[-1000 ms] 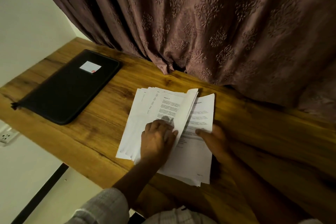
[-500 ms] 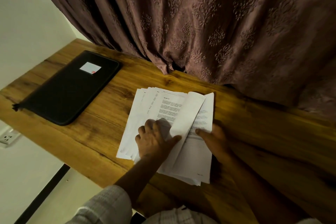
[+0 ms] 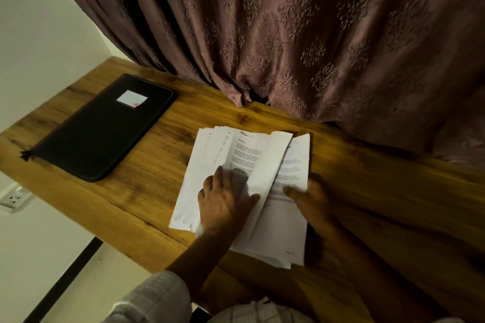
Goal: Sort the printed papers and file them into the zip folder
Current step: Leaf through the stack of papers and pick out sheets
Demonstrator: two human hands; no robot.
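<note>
Sorting is under way: the left hand [image 3: 225, 204] is lying flat, fingers spread and gripping nothing, on the fanned left pile of the printed papers [image 3: 194, 178], its thumb nudging a curling sheet [image 3: 265, 165] between the two piles. The right hand [image 3: 312, 204] is pressing a thumb on the right pile; its fingers are hidden, so that grip is unclear. The zip folder [image 3: 99, 131] is lying closed, far left on the table [image 3: 147, 191], well apart. Next, probably, that sheet needs laying flat on one pile.

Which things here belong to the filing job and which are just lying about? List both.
For the job: printed papers; black zip folder; left hand, pressing the papers; right hand, thumb on them.

Just lying about: patterned curtain; wall socket.
</note>
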